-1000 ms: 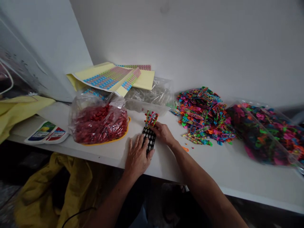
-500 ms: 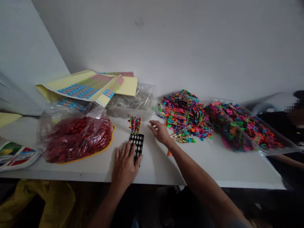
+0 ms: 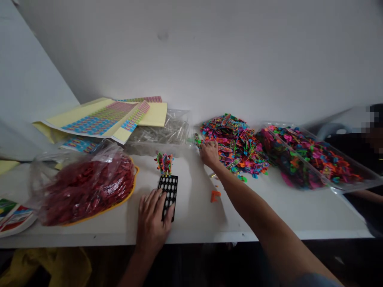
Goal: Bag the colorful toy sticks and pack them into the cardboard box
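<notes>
A plain grey wall (image 3: pixel 224 52) backs a white table (image 3: pixel 191 215) in the view from the worker's head, where two bare hands are at work. The left hand (image 3: pixel 152 223) lies palm down, fingers loosely spread over the near left part of a black perforated tray (image 3: pixel 170 187), resting on it rather than closed around it. Small colorful pieces (image 3: pixel 164 163) stand clustered at the tray's far end, beyond the left fingertips. The right hand (image 3: pixel 209 153) has its fingers curled at the near left edge of a heap of bright plastic parts (image 3: pixel 239 143); whether they hold one cannot be told. An orange piece (image 3: pixel 214 196) lies nearer the body, below the right wrist. Light pressure from the left hand could let the tray skid if bumped, toppling the cluster; a tug at the heap's edge might send loose parts sliding.
</notes>
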A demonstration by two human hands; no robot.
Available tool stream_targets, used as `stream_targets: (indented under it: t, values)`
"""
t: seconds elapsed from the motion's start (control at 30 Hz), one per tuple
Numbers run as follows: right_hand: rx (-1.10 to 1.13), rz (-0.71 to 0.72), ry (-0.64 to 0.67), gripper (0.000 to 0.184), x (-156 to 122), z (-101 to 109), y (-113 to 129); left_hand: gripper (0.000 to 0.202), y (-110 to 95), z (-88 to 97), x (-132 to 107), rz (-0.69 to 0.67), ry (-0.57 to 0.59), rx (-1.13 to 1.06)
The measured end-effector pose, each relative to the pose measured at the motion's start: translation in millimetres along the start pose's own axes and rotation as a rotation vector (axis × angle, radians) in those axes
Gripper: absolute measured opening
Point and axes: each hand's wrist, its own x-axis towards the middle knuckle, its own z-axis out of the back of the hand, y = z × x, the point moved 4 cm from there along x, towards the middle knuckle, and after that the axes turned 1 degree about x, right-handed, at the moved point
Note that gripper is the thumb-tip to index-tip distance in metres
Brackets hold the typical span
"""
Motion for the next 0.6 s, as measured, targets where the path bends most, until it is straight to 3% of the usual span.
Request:
stream_targets:
  t: [0.1,0.2,0.3,0.37,0.47,0.6]
  values:
    - [0.289,-0.04,-0.105,0.03,-51,32,1,0.043,-18,9.5,7,0.238,-0.109,-0.376]
    - [0.878,-0.11,-0.12,0.033,-126,56,11,0.052,-45,-8.5,18,0.609,0.01,-0.872]
    - [1.244,-0.198,-0.002,0.033,-193,64,35,0.064,-76,-33.0,31,0.773,0.13,-1.238]
    - [1.431,-0.193,0.054,0.034,-221,66,53,0.065,-90,-42.5,34,0.786,0.15,-1.302]
    - [1.626,-0.207,0.073,0.036,-241,63,70,0.056,-101,-45.4,29,0.757,0.135,-1.244]
    - [1.567,-0.188,0.067,0.033,-254,56,76,0.039,-102,-43.0,16,0.792,0.105,-1.187]
